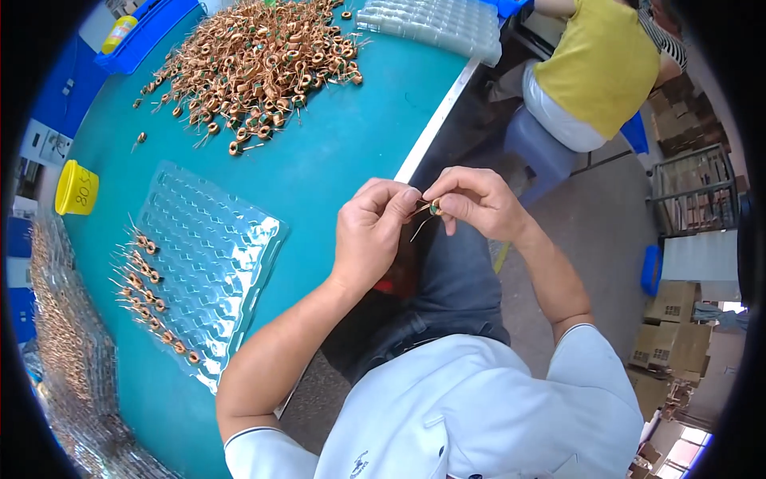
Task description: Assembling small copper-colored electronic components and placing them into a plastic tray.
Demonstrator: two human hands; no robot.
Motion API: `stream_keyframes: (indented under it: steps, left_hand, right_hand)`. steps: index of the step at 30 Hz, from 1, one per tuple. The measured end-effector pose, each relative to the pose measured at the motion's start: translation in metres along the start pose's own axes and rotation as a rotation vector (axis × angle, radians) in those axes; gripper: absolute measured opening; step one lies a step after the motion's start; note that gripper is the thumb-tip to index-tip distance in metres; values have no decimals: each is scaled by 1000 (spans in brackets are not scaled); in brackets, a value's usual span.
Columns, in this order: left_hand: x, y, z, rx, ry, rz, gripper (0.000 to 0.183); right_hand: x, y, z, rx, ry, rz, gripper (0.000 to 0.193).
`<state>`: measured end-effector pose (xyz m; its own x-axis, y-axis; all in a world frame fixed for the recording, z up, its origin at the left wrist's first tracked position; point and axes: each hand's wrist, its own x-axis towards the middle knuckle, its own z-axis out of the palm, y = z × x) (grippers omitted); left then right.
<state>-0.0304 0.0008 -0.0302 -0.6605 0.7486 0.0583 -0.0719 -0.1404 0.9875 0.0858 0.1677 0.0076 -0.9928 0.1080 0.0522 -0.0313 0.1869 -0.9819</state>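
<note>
Between my two hands, over my lap by the table's edge, is a small copper-wound ring coil with thin wire leads. My right hand pinches the ring between thumb and fingers. The fingertips of my left hand are closed on one of its wire leads, while another lead hangs down free. To the left, a clear plastic tray with rows of pockets lies on the green table. Several ring coils sit in the rows along its left side, leads pointing outward. A large heap of similar coils covers the far part of the table.
Stacked clear trays lie at the table's far edge. A yellow container and filled tray stacks stand at the left. A blue bin is at far left. Another person in yellow sits on a stool at far right.
</note>
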Motion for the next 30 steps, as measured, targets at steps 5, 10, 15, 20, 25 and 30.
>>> stream_keyframes:
  steps: [5, 10, 15, 20, 25, 30]
  left_hand:
    - [-1, 0, 0, 96, -11, 36, 18]
    - [-7, 2, -7, 166, 49, 259, 13]
    - [-4, 0, -8, 217, -30, 248, 18]
    - [-9, 15, 4, 24, -74, -82, 33]
    - [-8, 15, 10, 77, -130, -45, 17]
    - [-9, 14, 6, -20, -94, -193, 17]
  right_hand:
    - [-4, -1, 11, -194, 29, -121, 20]
    - [-11, 8, 14, -217, 168, -96, 15]
    - [-12, 22, 20, -128, 278, -145, 16]
    - [-14, 26, 22, 67, 417, -268, 20]
    - [-16, 20, 23, -53, 362, -289, 24]
    - [-17, 20, 15, -397, 393, -238, 20]
